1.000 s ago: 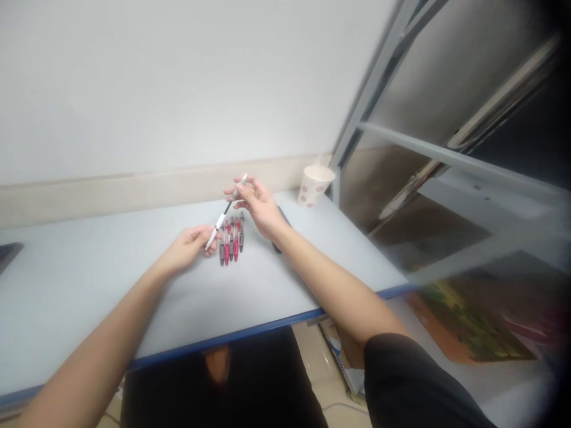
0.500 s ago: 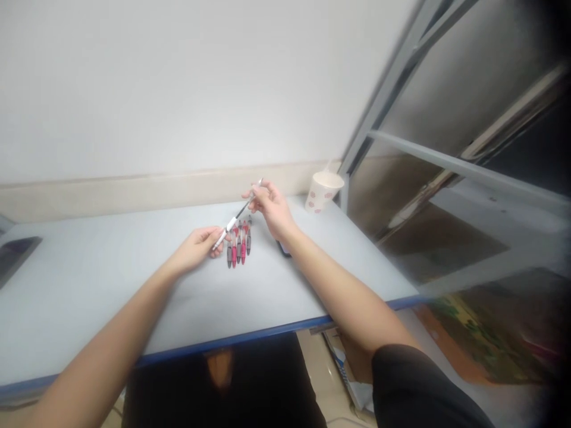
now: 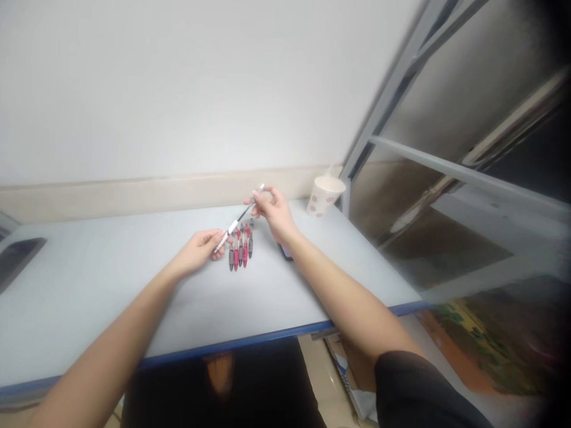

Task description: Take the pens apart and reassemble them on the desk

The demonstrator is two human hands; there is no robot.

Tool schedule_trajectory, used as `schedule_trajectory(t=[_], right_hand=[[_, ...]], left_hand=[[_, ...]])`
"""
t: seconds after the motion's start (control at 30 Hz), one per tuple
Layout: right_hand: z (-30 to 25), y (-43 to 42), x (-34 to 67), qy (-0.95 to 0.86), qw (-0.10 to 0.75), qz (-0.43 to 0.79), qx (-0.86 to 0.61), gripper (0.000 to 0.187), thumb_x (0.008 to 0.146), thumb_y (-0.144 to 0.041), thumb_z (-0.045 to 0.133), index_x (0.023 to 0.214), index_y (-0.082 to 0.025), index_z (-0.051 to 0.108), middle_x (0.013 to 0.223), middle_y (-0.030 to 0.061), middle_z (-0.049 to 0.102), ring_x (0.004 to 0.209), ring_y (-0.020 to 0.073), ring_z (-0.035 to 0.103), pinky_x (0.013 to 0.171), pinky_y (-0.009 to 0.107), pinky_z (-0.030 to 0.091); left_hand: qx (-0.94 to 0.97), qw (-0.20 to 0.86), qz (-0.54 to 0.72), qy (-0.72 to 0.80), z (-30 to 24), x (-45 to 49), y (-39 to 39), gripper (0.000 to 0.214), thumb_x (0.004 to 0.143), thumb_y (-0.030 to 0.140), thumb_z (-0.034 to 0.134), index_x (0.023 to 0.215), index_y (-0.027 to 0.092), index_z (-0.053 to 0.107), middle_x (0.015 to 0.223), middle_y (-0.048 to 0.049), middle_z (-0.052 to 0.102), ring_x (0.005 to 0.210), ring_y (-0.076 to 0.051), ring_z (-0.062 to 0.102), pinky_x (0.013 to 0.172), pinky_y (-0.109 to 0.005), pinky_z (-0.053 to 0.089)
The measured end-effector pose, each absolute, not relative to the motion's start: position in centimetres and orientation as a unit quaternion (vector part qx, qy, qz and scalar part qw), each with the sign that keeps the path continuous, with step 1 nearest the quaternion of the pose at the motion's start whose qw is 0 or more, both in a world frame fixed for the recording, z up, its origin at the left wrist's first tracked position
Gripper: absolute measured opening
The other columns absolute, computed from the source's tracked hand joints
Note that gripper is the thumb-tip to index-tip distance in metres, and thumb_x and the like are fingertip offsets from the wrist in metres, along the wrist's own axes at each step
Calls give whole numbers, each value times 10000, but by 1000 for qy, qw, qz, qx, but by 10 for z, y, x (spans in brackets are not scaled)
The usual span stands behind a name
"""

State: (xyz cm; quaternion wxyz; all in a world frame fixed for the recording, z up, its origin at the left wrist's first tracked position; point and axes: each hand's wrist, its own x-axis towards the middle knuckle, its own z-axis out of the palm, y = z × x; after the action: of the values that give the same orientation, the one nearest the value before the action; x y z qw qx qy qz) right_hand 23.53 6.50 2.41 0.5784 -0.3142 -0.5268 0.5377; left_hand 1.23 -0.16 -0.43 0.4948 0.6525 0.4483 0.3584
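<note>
The left hand (image 3: pixel 196 251) and right hand (image 3: pixel 273 213) each pinch one end of a slim white-and-black pen (image 3: pixel 236 223), held just above the row of red-and-grey pens (image 3: pixel 241 251) on the tabletop (image 3: pixel 111 297). A slackened pinch could drop it, scattering the row toward the dark phone (image 3: pixel 284 252) just beyond.

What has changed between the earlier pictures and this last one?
Mainly the head camera view: it has turned so the table's front edge sits more level, and everything has shifted right in the picture. The left hand and right hand have barely moved; nothing was taken or let go. Both still hold the white-and-black pen. The row of red-and-grey pens and the paper cup stayed put.
</note>
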Motion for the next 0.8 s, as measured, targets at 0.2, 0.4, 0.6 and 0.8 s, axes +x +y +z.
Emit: schedule_trajectory(t=[0.2, 0.4, 0.6, 0.8], right_hand=[[23, 60, 231, -519, 552, 579, -300, 550, 727, -616, 874, 972, -254, 540, 910, 21, 797, 597, 101, 584, 623, 254, 481], [22, 54, 229, -524, 503, 624, -289, 510, 723, -547, 903, 950, -237, 567, 977, 47, 805, 665, 114, 631, 635, 255, 499], [23, 53, 231, -586, 454, 611, -277, 327, 765, -433, 879, 932, -203, 717, 977, 42, 770, 746, 132, 645, 620, 251, 506], [24, 49, 229, -629, 427, 562, -326, 180, 851, -335, 803, 901, -183, 721, 771, 3, 727, 650, 113, 647, 616, 232, 493]], left_hand=[[648, 491, 364, 455, -3, 14, -2, 595, 919, 740, 591, 954, 159, 715, 672, 1, 591, 593, -142, 522, 652, -302, 455], [617, 511, 393, 450, 3, 15, -4, 529, 863, 709, 695, 902, 184, 645, 644, 25, 584, 567, -130, 525, 635, -294, 469], [552, 500, 463, 481, 5, 12, -2, 479, 744, 577, 866, 903, 183, 645, 632, 40, 587, 559, -113, 525, 599, -259, 442], [473, 471, 525, 527, 10, 5, 2, 490, 555, 457, 968, 822, 166, 678, 646, 20, 633, 593, -111, 542, 618, -246, 431]])
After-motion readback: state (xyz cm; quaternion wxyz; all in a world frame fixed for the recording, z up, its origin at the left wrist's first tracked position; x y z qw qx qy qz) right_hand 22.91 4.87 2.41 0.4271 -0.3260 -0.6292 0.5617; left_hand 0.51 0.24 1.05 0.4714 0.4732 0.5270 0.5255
